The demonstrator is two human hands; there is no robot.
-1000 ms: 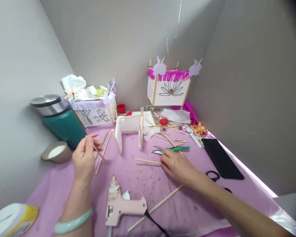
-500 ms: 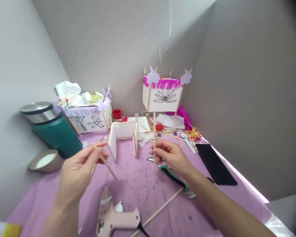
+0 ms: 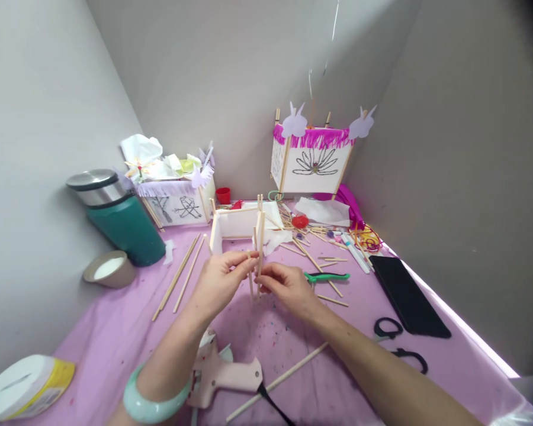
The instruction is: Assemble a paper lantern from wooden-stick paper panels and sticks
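Note:
My left hand [image 3: 228, 272] pinches a short wooden stick [image 3: 250, 283], held roughly upright. Close beside it, my right hand [image 3: 284, 285] grips a longer wooden stick [image 3: 261, 239] between thumb and fingers, also upright. The two sticks are side by side; whether they touch I cannot tell. Just behind the hands stands a small frame of sticks and white paper [image 3: 237, 225], partly hidden by them. A pale pink glue gun [image 3: 231, 374] lies nearer to me, below my left hand. Green-handled pliers [image 3: 326, 277] lie just beyond my right hand.
A teal bottle [image 3: 127, 228] and a bowl [image 3: 110, 272] stand left. Two decorated paper lanterns, one purple-fringed [image 3: 173, 204], one pink-fringed [image 3: 315, 160], are at the back. Scissors [image 3: 388, 328] and a black phone [image 3: 408, 296] lie right. A loose stick [image 3: 278, 381] lies in front.
My hands have come together, each bringing its stick to the middle in front of the paper frame. The left stick has turned from slanted to nearly upright. The view has shifted.

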